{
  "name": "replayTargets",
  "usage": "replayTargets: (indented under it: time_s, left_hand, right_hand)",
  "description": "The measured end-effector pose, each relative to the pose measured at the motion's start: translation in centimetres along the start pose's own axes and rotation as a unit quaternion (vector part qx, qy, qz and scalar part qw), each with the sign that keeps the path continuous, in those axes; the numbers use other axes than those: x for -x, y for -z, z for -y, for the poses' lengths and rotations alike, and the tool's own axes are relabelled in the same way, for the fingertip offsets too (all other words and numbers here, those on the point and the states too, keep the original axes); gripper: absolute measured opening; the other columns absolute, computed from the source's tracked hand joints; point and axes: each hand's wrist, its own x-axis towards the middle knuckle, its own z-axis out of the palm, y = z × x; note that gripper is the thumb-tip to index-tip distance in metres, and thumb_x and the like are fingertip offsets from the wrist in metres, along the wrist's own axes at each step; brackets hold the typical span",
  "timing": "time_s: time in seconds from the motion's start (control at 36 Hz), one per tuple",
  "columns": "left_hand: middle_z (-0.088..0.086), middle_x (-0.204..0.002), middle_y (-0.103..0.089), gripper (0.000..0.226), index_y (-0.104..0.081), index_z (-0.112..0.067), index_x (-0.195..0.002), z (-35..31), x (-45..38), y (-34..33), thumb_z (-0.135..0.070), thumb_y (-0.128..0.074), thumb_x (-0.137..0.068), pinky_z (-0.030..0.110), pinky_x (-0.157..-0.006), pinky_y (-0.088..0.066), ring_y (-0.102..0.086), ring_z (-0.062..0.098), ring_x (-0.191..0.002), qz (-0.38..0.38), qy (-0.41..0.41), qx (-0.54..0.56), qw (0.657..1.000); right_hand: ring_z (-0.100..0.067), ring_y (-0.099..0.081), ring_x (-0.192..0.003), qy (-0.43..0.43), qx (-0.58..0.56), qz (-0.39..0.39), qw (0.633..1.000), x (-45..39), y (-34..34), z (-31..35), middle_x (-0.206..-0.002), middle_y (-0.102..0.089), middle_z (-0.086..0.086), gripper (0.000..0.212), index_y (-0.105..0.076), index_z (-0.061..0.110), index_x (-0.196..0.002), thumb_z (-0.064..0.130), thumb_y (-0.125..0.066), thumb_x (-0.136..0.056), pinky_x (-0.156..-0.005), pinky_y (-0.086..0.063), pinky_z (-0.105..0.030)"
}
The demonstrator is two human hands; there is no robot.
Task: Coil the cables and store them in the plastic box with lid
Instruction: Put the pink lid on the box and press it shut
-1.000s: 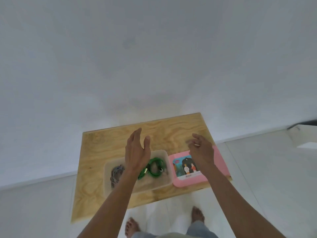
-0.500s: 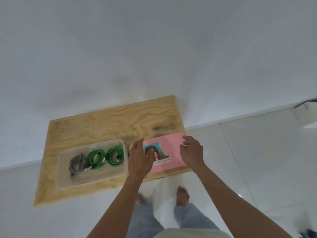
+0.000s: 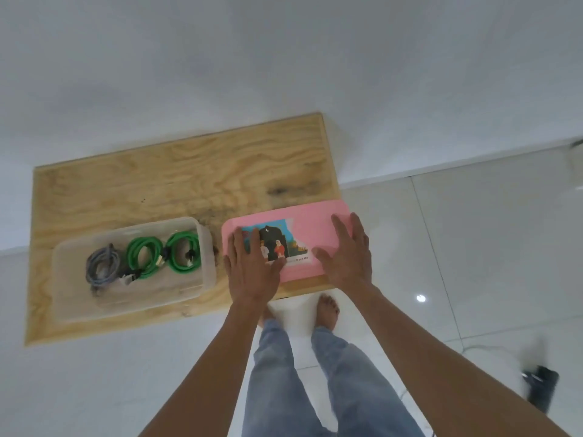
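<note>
Both my hands just moved from box to pink lid (image 3: 315, 228) at board's (image 3: 157, 184) right edge: left hand (image 3: 252, 266) and right hand (image 3: 350, 257) flat, fingers spread, grasping nothing. Cables (image 3: 148, 257) coiled in box (image 3: 202, 247); lidding's next.

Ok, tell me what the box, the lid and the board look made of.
Box: translucent, frosted-looking plastic; the cables show through its walls.
Pink lid: opaque, smooth, probably plastic, with a printed picture label.
Board: plywood by its swirling grain, apparently unpainted and matte.
</note>
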Motion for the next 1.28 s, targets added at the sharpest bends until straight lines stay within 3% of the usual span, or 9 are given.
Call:
replayTargets:
  time_s: [0.19, 0.31, 0.47, 0.67, 0.81, 0.94, 1.06, 1.28]
  left_hand:
    - [0.022, -0.165, -0.002, 0.105, -0.012, -0.028, -0.157, -0.3, -0.4, -0.8, -0.072, -0.064, -0.077, 0.055, -0.122, -0.005, 0.002, 0.039, -0.152, -0.024, 0.042, 0.036, 0.998]
    - [0.023, -0.164, -0.003, 0.106, -0.01, -0.031, -0.157, -0.4, -0.6, -1.0, -0.07, -0.067, -0.076, 0.054, -0.123, -0.003, 0.004, 0.039, -0.152, -0.017, 0.054, 0.065, 0.996]
    - [0.021, -0.157, -0.018, 0.104, -0.023, -0.026, -0.151, -1.6, -0.4, 0.1, -0.057, -0.08, -0.07, 0.055, -0.119, -0.017, -0.012, 0.041, -0.148, -0.029, 0.045, 0.101, 0.993]
    - [0.017, -0.158, -0.015, 0.104, -0.024, -0.026, -0.153, -4.3, 1.6, 3.7, -0.06, -0.079, -0.07, 0.05, -0.117, -0.019, -0.016, 0.038, -0.146, -0.071, 0.031, 0.124, 0.989]
    - [0.017, -0.163, -0.006, 0.103, -0.023, -0.027, -0.155, -4.3, 3.2, 7.8, -0.067, -0.072, -0.073, 0.049, -0.119, -0.014, -0.008, 0.036, -0.151, -0.122, 0.038, 0.131, 0.983]
    - [0.019, -0.163, -0.011, 0.092, -0.03, -0.028, -0.152, -2.1, 4.3, 11.7, -0.071, -0.063, -0.077, 0.054, -0.115, -0.02, -0.015, 0.039, -0.148, -0.175, 0.054, 0.104, 0.977]
    - [0.019, -0.163, -0.01, 0.089, -0.03, -0.028, -0.152, 1.4, 4.4, 14.9, -0.071, -0.059, -0.08, 0.053, -0.115, -0.019, -0.014, 0.038, -0.148, -0.199, 0.072, 0.084, 0.974]
    - [0.018, -0.165, -0.003, 0.091, -0.022, -0.029, -0.156, 10.9, 4.2, 18.8, -0.071, -0.057, -0.082, 0.054, -0.117, -0.016, -0.007, 0.038, -0.149, -0.193, 0.095, 0.077, 0.974]
  right_hand:
    - [-0.03, -0.018, -0.149, -0.022, -0.035, -0.025, 0.999, -1.1, 0.3, -1.2, -0.165, -0.007, -0.005, 0.082, -0.021, 0.025, -0.155, 0.042, -0.067, -0.089, -0.115, -0.032, -0.046]
    - [-0.031, -0.018, -0.149, -0.016, -0.039, -0.028, 0.999, -1.1, 0.1, -1.4, -0.165, -0.008, -0.006, 0.083, -0.02, 0.025, -0.156, 0.044, -0.066, -0.089, -0.115, -0.034, -0.048]
    - [-0.031, -0.02, -0.148, -0.031, -0.053, -0.043, 0.997, -0.5, 1.1, -1.4, -0.165, -0.01, -0.006, 0.082, -0.024, 0.023, -0.154, 0.042, -0.068, -0.088, -0.115, -0.036, -0.051]
    - [-0.034, -0.024, -0.142, -0.017, -0.049, -0.08, 0.995, 1.3, 5.2, 0.2, -0.164, -0.012, -0.006, 0.082, -0.028, 0.027, -0.152, 0.051, -0.068, -0.084, -0.107, -0.041, -0.051]
    - [-0.032, -0.025, -0.138, 0.034, -0.034, -0.111, 0.993, 2.9, 7.5, 3.6, -0.164, -0.014, -0.002, 0.079, -0.029, 0.03, -0.152, 0.058, -0.062, -0.085, -0.099, -0.045, -0.048]
    - [-0.031, -0.024, -0.139, 0.076, -0.027, -0.124, 0.989, 4.9, 7.5, 8.2, -0.163, -0.014, -0.001, 0.077, -0.029, 0.031, -0.152, 0.059, -0.058, -0.087, -0.098, -0.046, -0.049]
    - [-0.032, -0.021, -0.142, 0.102, -0.043, -0.121, 0.987, 6.4, 5.6, 12.6, -0.164, -0.014, -0.003, 0.079, -0.028, 0.029, -0.153, 0.057, -0.06, -0.086, -0.11, -0.039, -0.051]
    - [-0.033, -0.017, -0.148, 0.11, -0.069, -0.088, 0.988, 9.2, -1.3, 20.4, -0.165, -0.01, -0.006, 0.079, -0.029, 0.028, -0.153, 0.052, -0.063, -0.086, -0.116, -0.029, -0.048]
